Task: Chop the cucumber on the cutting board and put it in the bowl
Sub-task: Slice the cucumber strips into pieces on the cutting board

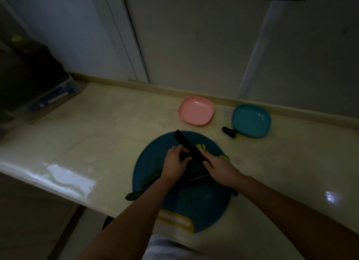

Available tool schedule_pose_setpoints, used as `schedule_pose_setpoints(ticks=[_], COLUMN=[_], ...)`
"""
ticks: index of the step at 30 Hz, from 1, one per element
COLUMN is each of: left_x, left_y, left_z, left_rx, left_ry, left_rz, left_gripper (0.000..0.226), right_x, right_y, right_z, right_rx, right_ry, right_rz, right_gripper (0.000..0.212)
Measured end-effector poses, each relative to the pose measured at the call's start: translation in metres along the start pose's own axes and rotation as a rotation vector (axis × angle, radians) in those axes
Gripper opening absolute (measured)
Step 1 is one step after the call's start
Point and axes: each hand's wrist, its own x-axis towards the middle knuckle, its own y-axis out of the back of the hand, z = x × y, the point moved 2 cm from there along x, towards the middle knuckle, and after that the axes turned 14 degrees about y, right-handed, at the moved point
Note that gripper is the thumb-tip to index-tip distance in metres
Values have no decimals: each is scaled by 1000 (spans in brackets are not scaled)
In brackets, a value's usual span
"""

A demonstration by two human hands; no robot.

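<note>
The round blue cutting board point(155, 155) lies at the counter's front edge. My left hand point(173, 163) holds down a dark cucumber point(194, 179) that lies across the board, fingers curled over it. My right hand point(219, 166) grips a black knife point(187, 144), whose blade points away to the upper left, right beside my left fingers. A few cut slices point(201, 145) lie past the blade, and another slice point(226, 157) sits at the board's right rim. Two more cucumbers point(151, 179) lie at the board's left, one of them point(135, 195) sticking out over its edge.
A pink bowl point(196, 111) and a teal bowl point(250, 121) sit behind the board near the wall. A cut cucumber end point(229, 132) lies next to the teal bowl. A dark box point(38, 88) stands at the far left. The scene is dim.
</note>
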Motion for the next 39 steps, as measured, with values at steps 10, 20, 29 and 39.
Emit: schedule_pose_setpoints(ticks=[10,20,29,39], left_x=[-1,-1,0,-2], left_y=[2,2,1,5], left_z=[1,1,1,2], left_rx=[28,33,14,-4], left_ry=[10,20,6,13], left_rz=[34,34,28,-19], left_gripper=[15,15,15,15], right_x=[-22,-21,-11,-5], right_y=[2,2,5,-2], right_z=[8,1,-3,4], right_rx=[97,75,81,20], right_ry=[6,21,31,27], right_rz=[79,51,31,31], right_gripper=[53,55,55,57])
